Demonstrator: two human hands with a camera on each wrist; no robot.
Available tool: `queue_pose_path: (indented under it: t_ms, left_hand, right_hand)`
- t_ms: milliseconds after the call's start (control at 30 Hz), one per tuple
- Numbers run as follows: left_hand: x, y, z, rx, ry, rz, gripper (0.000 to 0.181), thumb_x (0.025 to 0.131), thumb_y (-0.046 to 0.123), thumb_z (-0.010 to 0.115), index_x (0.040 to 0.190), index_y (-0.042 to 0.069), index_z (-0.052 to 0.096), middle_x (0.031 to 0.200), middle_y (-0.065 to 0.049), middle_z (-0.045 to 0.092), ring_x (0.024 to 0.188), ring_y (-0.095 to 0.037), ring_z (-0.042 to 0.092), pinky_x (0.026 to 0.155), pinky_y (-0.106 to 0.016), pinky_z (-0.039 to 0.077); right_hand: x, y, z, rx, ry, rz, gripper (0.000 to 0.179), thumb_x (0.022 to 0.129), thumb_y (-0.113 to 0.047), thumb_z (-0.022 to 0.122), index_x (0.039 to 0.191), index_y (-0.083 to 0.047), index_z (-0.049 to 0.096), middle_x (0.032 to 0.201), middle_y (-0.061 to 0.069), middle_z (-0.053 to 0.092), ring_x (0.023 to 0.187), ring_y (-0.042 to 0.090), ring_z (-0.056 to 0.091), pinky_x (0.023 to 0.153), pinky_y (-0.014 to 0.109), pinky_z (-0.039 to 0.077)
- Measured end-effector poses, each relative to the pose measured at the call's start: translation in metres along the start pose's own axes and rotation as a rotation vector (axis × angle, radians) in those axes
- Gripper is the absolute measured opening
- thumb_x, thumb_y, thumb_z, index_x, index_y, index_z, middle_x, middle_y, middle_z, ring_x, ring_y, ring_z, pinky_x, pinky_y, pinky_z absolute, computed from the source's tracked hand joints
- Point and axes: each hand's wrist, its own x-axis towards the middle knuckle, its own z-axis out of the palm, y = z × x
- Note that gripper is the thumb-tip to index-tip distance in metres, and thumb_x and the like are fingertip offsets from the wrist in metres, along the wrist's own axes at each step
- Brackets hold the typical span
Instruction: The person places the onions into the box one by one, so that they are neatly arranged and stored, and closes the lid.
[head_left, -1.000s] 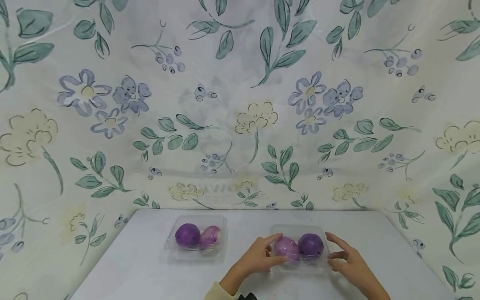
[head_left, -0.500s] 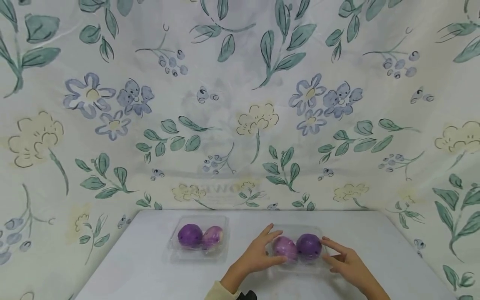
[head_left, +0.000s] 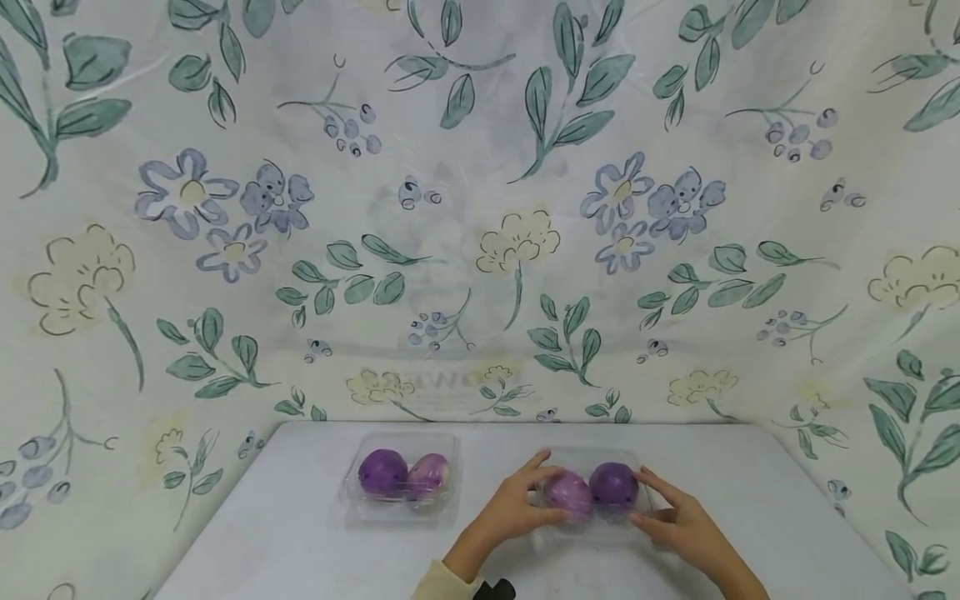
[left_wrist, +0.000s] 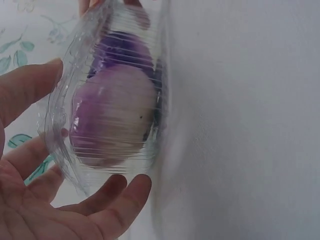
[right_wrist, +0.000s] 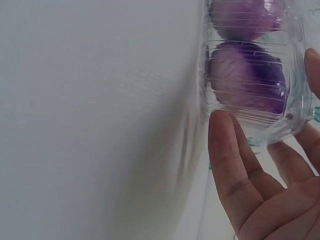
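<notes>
Between my hands, a clear plastic clamshell box [head_left: 588,455] holds two purple, speckled, roundish pieces of produce. The lighter pink-purple piece [head_left: 568,497] lies on the left, the deep purple piece [head_left: 613,483] on the right. My left hand [head_left: 513,504] holds the box's left end, thumb at the front side and fingers at the back. At the opposite end, my right hand [head_left: 690,527] holds it with thumb and fingers spread. The left wrist view shows the box's ribbed wall [left_wrist: 112,159] beside the left fingertips. In the right wrist view, a fingertip [right_wrist: 222,122] touches the box's lower corner.
A second clear box [head_left: 401,510] with a dark and a lighter purple piece inside stands on the left of the white table [head_left: 315,558]. Behind the table hangs a white sheet [head_left: 450,367] printed with leaves and flowers.
Both hands have closed in on the ends of the right box. That box has shifted slightly left, towards the other one. The head view has turned a little.
</notes>
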Motion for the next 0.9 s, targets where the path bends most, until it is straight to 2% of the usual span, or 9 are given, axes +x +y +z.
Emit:
queue_pose_path:
  t_ms: [100, 367, 500, 700, 900]
  left_hand:
    - [0.002, -0.002, -0.002, -0.016, 0.006, -0.003, 0.060, 0.081, 0.029, 0.081, 0.134, 0.010, 0.060, 0.159, -0.018, 0.033, 0.133, -0.041, 0.050, 0.099, -0.047, 0.052]
    - [0.010, -0.009, -0.011, -0.115, 0.017, -0.046, 0.057, 0.079, 0.019, 0.082, 0.130, 0.008, 0.058, 0.160, -0.020, 0.028, 0.136, -0.047, 0.042, 0.107, -0.066, 0.034]
    - [0.011, -0.016, -0.017, -0.149, 0.020, -0.079, 0.057, 0.079, 0.016, 0.081, 0.130, 0.009, 0.058, 0.161, -0.019, 0.027, 0.133, -0.047, 0.042, 0.106, -0.066, 0.035]
    - [0.010, -0.023, -0.028, -0.188, 0.052, -0.124, 0.058, 0.077, 0.010, 0.079, 0.131, 0.008, 0.058, 0.162, -0.018, 0.026, 0.134, -0.049, 0.039, 0.105, -0.068, 0.033]
    - [0.012, -0.029, -0.031, -0.218, 0.074, -0.140, 0.059, 0.075, 0.005, 0.076, 0.131, 0.007, 0.057, 0.162, -0.019, 0.024, 0.136, -0.052, 0.036, 0.108, -0.067, 0.031]
  right_hand:
    - [0.006, -0.002, 0.000, -0.013, -0.004, -0.009, 0.073, 0.089, -0.024, 0.074, 0.150, -0.006, 0.039, 0.163, 0.024, 0.015, 0.108, 0.040, 0.067, 0.069, 0.036, 0.060]
    - [0.022, -0.010, 0.005, -0.004, -0.017, -0.017, 0.072, 0.090, -0.026, 0.073, 0.150, -0.007, 0.038, 0.163, 0.023, 0.014, 0.113, 0.045, 0.063, 0.073, 0.039, 0.061]
    - [0.035, -0.010, 0.010, 0.025, -0.033, -0.022, 0.071, 0.090, -0.024, 0.073, 0.150, -0.006, 0.038, 0.163, 0.024, 0.012, 0.115, 0.047, 0.061, 0.075, 0.042, 0.061]
    - [0.053, -0.015, 0.023, 0.086, -0.026, 0.027, 0.072, 0.088, -0.021, 0.075, 0.149, -0.008, 0.040, 0.164, 0.022, 0.013, 0.119, 0.047, 0.058, 0.078, 0.043, 0.061]
    - [0.057, -0.019, 0.031, 0.087, 0.010, 0.079, 0.071, 0.087, -0.021, 0.076, 0.149, -0.012, 0.042, 0.164, 0.020, 0.015, 0.120, 0.047, 0.057, 0.082, 0.046, 0.060]
